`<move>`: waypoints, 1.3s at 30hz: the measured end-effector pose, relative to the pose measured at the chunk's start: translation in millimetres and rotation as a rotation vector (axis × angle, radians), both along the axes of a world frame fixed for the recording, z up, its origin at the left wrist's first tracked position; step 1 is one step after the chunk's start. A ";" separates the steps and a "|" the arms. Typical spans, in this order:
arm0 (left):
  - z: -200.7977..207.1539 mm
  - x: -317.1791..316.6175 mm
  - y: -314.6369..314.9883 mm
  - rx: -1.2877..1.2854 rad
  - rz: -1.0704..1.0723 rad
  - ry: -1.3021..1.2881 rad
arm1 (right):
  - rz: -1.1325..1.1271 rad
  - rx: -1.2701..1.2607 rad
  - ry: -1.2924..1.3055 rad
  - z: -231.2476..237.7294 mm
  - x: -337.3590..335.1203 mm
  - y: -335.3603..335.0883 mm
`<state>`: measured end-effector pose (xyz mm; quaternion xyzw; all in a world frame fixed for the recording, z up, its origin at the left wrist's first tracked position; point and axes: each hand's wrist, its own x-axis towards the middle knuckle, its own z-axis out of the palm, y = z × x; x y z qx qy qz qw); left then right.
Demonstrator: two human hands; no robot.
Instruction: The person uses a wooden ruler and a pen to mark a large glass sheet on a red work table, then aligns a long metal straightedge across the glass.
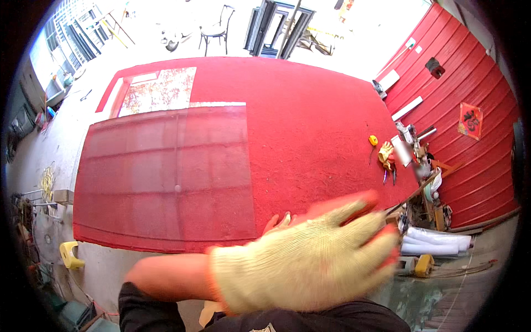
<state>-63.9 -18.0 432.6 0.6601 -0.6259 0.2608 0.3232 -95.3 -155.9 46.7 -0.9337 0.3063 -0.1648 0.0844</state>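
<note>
My left hand (304,260), in a cream knitted glove with an orange-red palm side, reaches across in front of me to the right. Its fingers are apart and slightly blurred, with nothing visible in them. Behind it, a few gloved fingertips of my right hand (285,221) show over the red table; the remainder is hidden. Left of both hands, a large transparent sheet (215,160) that looks like glass lies on the red-covered table (315,122). Beyond that sheet is another shiny pane (160,91) with a speckled reflection.
Toward the table's right side lie a yellow tape measure (373,140), a spare pair of gloves (385,154) and assorted tools (412,144). Clear wrapped rolls (434,242) sit at the lower right. A yellow stool (70,254) stands at left, a black chair (217,30) at the back.
</note>
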 end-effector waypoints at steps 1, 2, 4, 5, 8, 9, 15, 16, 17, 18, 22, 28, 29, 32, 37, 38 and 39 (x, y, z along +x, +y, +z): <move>-26.7 -8.4 -13.3 0.067 -0.060 0.171 | 0.004 -0.002 0.000 -2.1 0.3 0.0; -57.8 -19.2 -24.2 0.074 -0.083 0.361 | -0.007 -0.002 0.014 -4.8 -0.2 0.8; -128.6 -36.9 -36.1 0.194 -0.149 0.581 | -0.024 -0.050 0.029 -9.8 0.4 1.6; -162.4 -48.1 -40.1 0.129 -0.234 0.769 | -0.005 -0.027 -0.010 -11.9 0.8 1.4; -236.8 -74.5 -47.7 -0.051 -0.419 1.142 | -0.015 -0.008 -0.063 -17.1 2.6 1.0; -251.0 -77.4 -45.0 -0.006 -0.362 1.134 | -0.019 -0.009 -0.063 -18.6 3.1 0.7; -233.2 -84.5 -48.0 0.060 -0.509 1.098 | -0.037 -0.067 -0.086 -31.3 5.4 0.3; -225.1 -87.2 -51.5 0.009 -0.583 1.162 | -0.037 -0.065 -0.067 -33.4 5.4 1.2; -219.9 -91.1 -54.5 -0.049 -0.683 1.203 | -0.037 -0.096 -0.045 -35.6 4.4 2.1; -219.8 -88.1 -58.1 -0.044 -0.643 1.200 | -0.032 -0.097 -0.032 -37.2 4.4 1.9; -253.3 -65.3 -63.9 0.209 -0.437 1.259 | -0.034 -0.176 -0.040 -42.0 -1.3 -0.9; -279.7 -32.9 -53.4 0.370 -0.170 1.046 | -0.019 -0.213 -0.038 -54.7 -6.7 -4.9; -266.3 -37.2 -57.7 0.322 -0.336 1.131 | 0.006 -0.207 -0.022 -57.6 -4.1 -5.3; -212.6 -65.6 -77.0 0.175 -0.727 1.264 | -0.015 -0.240 -0.049 -66.4 3.5 -8.1; -213.5 -72.0 -54.9 0.192 -0.663 1.383 | -0.014 -0.328 -0.041 -78.6 6.9 -5.5; -230.2 -61.4 -50.2 0.191 -0.574 1.390 | -0.012 -0.326 -0.052 -78.8 4.0 -7.6; -253.2 -50.1 -42.9 0.206 -0.420 1.364 | 0.032 -0.270 -0.053 -80.8 3.6 -4.7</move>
